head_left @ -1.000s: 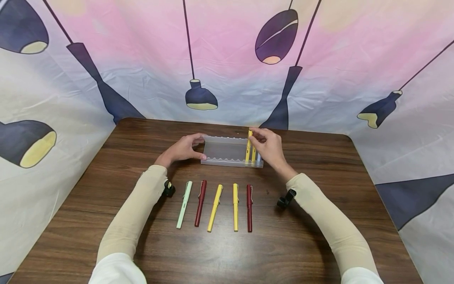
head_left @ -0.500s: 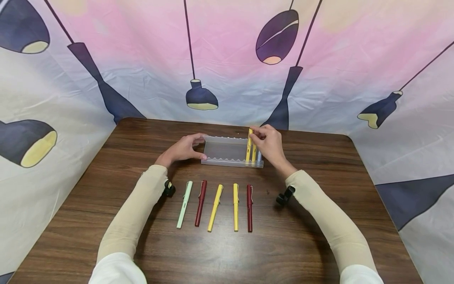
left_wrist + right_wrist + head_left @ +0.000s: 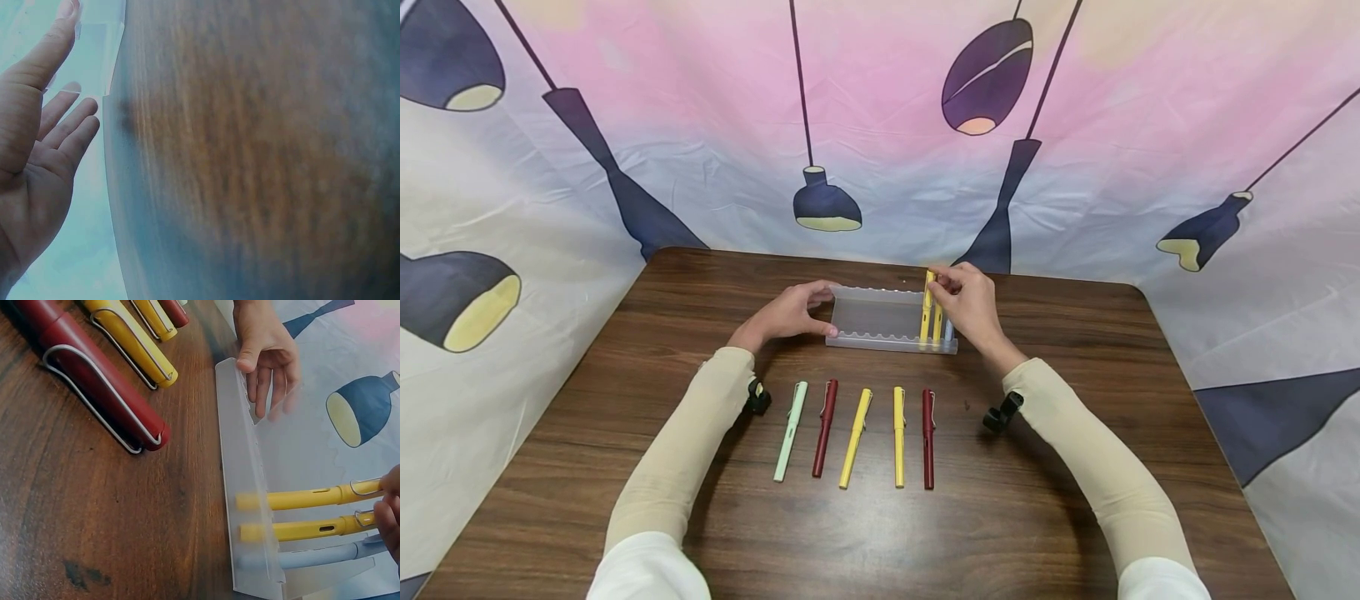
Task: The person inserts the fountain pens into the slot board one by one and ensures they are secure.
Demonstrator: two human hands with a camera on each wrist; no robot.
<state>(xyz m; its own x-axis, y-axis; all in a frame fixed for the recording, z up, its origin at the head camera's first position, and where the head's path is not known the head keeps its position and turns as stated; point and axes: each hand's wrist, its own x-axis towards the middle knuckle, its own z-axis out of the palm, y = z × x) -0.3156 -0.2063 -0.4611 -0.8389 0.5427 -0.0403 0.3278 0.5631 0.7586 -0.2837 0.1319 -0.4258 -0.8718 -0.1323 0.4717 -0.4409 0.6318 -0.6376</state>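
Observation:
My left hand (image 3: 786, 312) grips the left end of a clear plastic pen tray (image 3: 872, 317), thumb at its front corner and fingers at the back. With thumb and fingertips my right hand (image 3: 973, 308) pinches the cap end of a yellow pen (image 3: 924, 323), which lies in the tray's notches. To its right lie a second yellow pen (image 3: 306, 530) and a pale blue pen (image 3: 319, 555), partly behind the right hand in the head view. The left wrist view shows the left thumb (image 3: 47, 56) on the tray's edge.
In front of the tray several pens form a row: a mint green pen (image 3: 790, 432), a dark red pen (image 3: 824, 429), a yellow pen (image 3: 855, 439), another yellow pen (image 3: 898, 437) and another dark red pen (image 3: 928, 440). Behind the wooden table (image 3: 1037, 517) hangs a printed cloth (image 3: 880, 100).
The right hand has shifted very slightly at the yellow pen's cap, still pinching it. The left hand, the tray and the row of pens stay in place.

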